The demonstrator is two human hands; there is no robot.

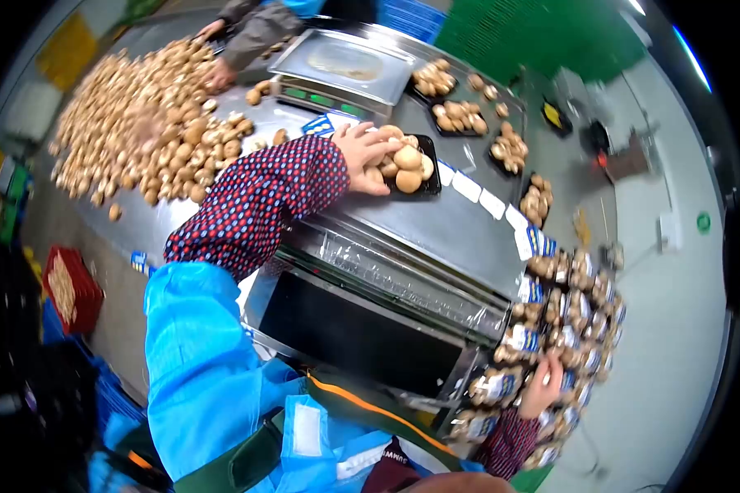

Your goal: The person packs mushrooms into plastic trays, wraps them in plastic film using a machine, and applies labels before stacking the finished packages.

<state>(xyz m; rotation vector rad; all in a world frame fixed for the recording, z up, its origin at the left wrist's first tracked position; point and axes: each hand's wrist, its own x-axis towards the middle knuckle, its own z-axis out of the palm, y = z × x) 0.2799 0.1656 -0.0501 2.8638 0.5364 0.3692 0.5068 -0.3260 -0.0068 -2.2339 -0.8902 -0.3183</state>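
My left hand (366,158) lies across the left end of a black tray (427,187) of brown mushrooms (409,158). Its fingers are stretched out over the mushrooms and the thumb is apart. Some of the tray is hidden beneath it. At the lower right, my right hand (541,388) is among film-wrapped mushroom packs (563,338) with blue and white labels. The fingers there curl together, with a small pale spot between them; what they hold, if anything, I cannot make out.
A metal scale (345,66) stands behind the tray. Loose mushrooms (140,123) form a large heap at left, where another person's hand (219,76) reaches in. Filled trays (459,117) line the far right edge. A wrapping machine (362,329) is before me; a red crate (74,289) stands below left.
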